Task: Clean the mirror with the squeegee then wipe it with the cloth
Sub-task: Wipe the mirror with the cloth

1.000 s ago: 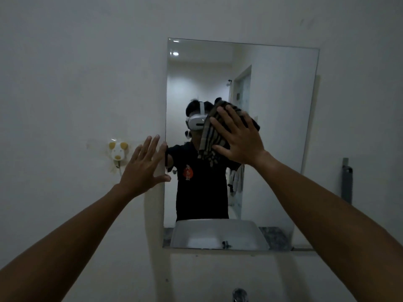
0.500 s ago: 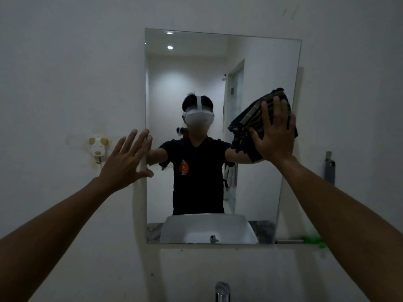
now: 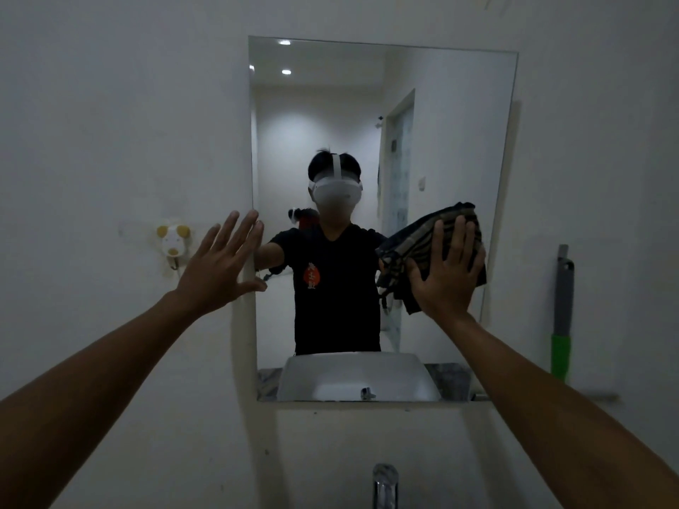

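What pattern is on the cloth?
Dark and tan stripes on the cloth, seen in the head view, the only one.

head view, facing wall mirror [image 3: 441, 141], close

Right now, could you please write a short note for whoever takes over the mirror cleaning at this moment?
Right hand: flat, pressing the striped cloth on the mirror, right side, mid-height.
Left hand: open, braced at the mirror's left edge.
Squeegee: leaning upright against the wall, right of the mirror, unheld.
Done: squeegee pass appears finished.
Left: wipe the rest of the glass; how much is already wiped cannot be told.
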